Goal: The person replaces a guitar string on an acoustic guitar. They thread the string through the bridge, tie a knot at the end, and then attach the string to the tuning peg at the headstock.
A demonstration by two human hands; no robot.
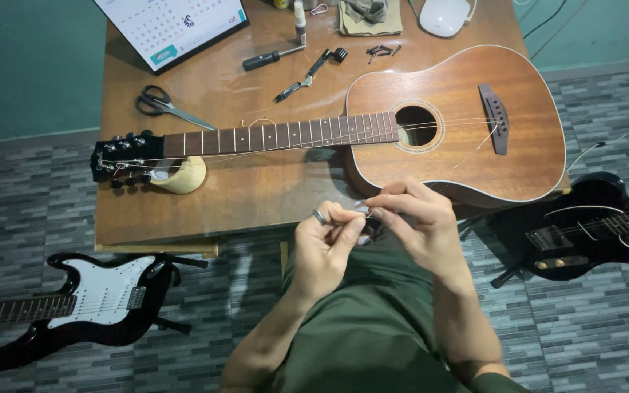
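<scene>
Pinching a small clear packet (pixel 362 209) between them, the left hand (pixel 325 244) and right hand (pixel 416 222) are meeting just off the table's (pixel 205 211) near edge, above the lap. Both hands' fingertips are pressing together on it, below the acoustic guitar (pixel 373 131); electric guitars (pixel 89 302) are lying on the floor either side, leaving room between.

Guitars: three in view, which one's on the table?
The brown acoustic guitar, lying flat across the wooden table just beyond the hands. The two black electric guitars lie on the tiled floor, left and right.
</scene>
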